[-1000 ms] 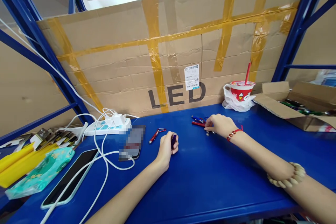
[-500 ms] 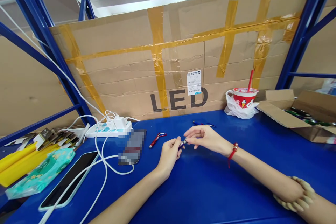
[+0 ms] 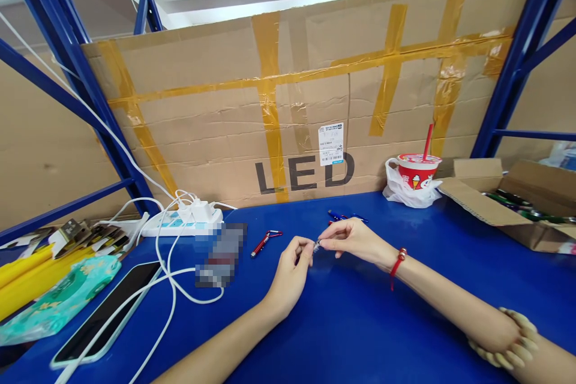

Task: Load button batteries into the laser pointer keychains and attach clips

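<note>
My left hand (image 3: 292, 267) is closed around a small dark blue keychain flashlight, its body mostly hidden by the fingers. The flashlight's silvery end (image 3: 317, 246) sticks out between the two hands. My right hand (image 3: 351, 240) pinches that end between thumb and fingertips, with a red bracelet at the wrist. A red keychain flashlight (image 3: 260, 246) with a clip lies on the blue table (image 3: 342, 324), left of my hands. Beyond my right hand lie blue pen-like items (image 3: 337, 215), partly covered by the fingers.
At left are a white power strip (image 3: 157, 226) with cables, a pixelated phone (image 3: 222, 255), a phone in a pale case (image 3: 110, 309) and a teal packet (image 3: 67, 297). A red cup (image 3: 418, 173) and an open carton (image 3: 517, 225) stand at right. A cardboard sheet (image 3: 216, 150) backs the table.
My hands stay together. The left fingers now cover more of the dark blue body, and my right fingertips have closed in on its silvery end. The view has shifted slightly.
</note>
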### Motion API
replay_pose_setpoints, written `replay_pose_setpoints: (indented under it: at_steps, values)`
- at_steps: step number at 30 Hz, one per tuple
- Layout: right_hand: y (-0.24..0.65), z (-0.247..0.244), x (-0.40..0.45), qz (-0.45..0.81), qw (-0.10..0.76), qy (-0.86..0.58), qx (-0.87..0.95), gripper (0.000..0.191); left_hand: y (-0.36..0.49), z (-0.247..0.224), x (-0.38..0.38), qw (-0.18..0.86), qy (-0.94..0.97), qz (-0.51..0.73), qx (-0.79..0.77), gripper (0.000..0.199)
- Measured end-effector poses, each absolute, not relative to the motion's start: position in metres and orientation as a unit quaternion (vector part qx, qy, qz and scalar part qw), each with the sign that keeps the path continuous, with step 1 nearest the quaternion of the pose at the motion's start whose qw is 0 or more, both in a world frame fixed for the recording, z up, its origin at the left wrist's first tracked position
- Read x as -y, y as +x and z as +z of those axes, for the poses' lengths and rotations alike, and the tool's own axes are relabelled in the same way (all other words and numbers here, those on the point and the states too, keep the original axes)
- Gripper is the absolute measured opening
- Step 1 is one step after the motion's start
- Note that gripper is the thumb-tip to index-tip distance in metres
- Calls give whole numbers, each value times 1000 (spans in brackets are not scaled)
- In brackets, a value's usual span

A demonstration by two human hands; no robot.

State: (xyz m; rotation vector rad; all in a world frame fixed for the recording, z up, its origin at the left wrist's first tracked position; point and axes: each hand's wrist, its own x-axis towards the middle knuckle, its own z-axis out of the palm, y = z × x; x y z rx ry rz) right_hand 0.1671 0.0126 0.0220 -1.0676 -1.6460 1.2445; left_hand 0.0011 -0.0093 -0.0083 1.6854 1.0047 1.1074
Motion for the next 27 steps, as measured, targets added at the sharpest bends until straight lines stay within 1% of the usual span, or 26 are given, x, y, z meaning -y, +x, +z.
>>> replay_pose_setpoints:
  at_steps: [7,13,15,18,21,24,27]
  values:
    - [177,17,-17,497,320,-414,692,31,2,-11,11,458,695,432,-347,21]
    - [170,18,-11,485,309,-449,684,36,0,-13,11,403,719,438,-359,21]
    - [169,19,-8,513,302,-465,656,38,0,-12,12,378,726,443,-365,20]
    - [167,20,-6,594,296,-462,589,40,0,-9,14,348,735,450,-369,14]
    - [166,18,-6,642,309,-447,541,44,1,-7,15,348,734,448,-373,19]
    - [164,16,-8,607,323,-456,565,46,2,-6,12,375,719,448,-377,20]
    - [164,15,-11,522,347,-457,631,46,2,-7,9,398,695,457,-387,22]
